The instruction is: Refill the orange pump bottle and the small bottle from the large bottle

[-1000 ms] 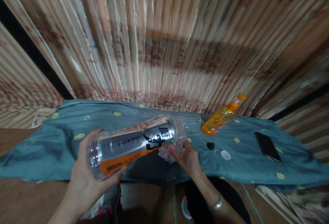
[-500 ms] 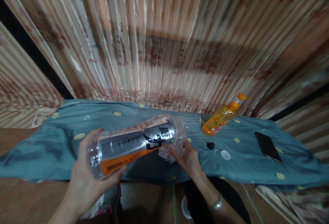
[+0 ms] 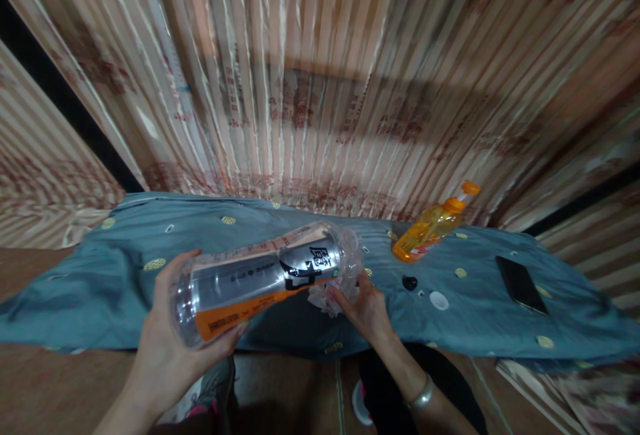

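Observation:
A large clear plastic bottle [image 3: 265, 282] with a silver and orange label lies tilted in the air, its neck end to the right and slightly higher. My left hand [image 3: 170, 328] is wrapped round its base end. At the neck end, my right hand [image 3: 363, 308] pinches a crumpled white tissue [image 3: 325, 298] against or just under the bottle; whether the fingers also touch the plastic I cannot tell. Part of the tissue is hidden behind the bottle. To the right of my right hand lie a small black cap [image 3: 410, 283] and a round white disc [image 3: 439, 300].
A dish-soap bottle [image 3: 425, 232] of orange liquid with an orange top stands on the teal patterned cloth [image 3: 200, 222]. A dark phone [image 3: 521, 284] lies further right. Behind hangs a striped curtain [image 3: 320, 102]. Below the front edge are my shoes [image 3: 215, 388] on the tiled floor.
The bottle has turned very slightly about its length, so the label's print has shifted a little. Both hands stay in the same places.

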The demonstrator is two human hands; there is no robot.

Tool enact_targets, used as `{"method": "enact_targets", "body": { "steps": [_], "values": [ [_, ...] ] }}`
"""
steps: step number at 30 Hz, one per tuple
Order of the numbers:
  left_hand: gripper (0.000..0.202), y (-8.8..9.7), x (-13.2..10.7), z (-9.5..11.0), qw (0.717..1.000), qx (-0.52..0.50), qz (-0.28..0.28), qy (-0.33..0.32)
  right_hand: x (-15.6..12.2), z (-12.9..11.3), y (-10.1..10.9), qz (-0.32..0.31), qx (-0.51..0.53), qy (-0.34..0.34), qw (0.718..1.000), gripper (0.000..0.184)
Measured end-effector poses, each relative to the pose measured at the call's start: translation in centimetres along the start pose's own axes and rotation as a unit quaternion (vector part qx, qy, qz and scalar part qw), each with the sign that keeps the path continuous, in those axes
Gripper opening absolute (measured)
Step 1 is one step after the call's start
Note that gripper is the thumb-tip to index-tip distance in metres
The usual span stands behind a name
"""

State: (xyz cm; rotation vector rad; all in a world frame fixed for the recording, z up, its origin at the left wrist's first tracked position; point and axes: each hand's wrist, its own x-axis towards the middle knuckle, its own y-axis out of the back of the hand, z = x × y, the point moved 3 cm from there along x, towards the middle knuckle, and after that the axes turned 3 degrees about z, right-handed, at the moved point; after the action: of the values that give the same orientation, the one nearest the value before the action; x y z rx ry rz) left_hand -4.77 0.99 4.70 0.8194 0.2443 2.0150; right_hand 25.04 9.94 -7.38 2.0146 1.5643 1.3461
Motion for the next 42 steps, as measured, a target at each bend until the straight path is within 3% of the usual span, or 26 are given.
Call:
{"method": "enact_targets", "body": {
  "steps": [14,22,30,37,42],
  "values": [
    [0.082,-0.2,0.1,0.4,1.0,-0.005,0.014,0.002,0.3,-0.5,0.4,-0.018,0.037,-0.026,0.999,0.056],
    [0.078,-0.6,-0.4,0.1,1.0,-0.028,0.006,0.001,1.1,-1.0,1.7,-0.039,0.145,-0.058,0.987,0.056],
    [0.083,-0.7,-0.4,-0.7,0.999,-0.015,0.006,-0.041,1.5,-1.3,1.5,-0.06,0.197,-0.096,0.974,0.064],
    [0.079,-1.0,-0.6,-0.3,0.999,-0.009,0.029,-0.025,0.9,-0.7,1.1,-0.072,0.211,-0.105,0.969,0.056],
    [0.078,-1.6,-0.4,-0.3,0.998,-0.019,0.013,-0.053,0.9,-0.7,1.3,-0.072,0.231,-0.104,0.965,0.053]
  ]
}}
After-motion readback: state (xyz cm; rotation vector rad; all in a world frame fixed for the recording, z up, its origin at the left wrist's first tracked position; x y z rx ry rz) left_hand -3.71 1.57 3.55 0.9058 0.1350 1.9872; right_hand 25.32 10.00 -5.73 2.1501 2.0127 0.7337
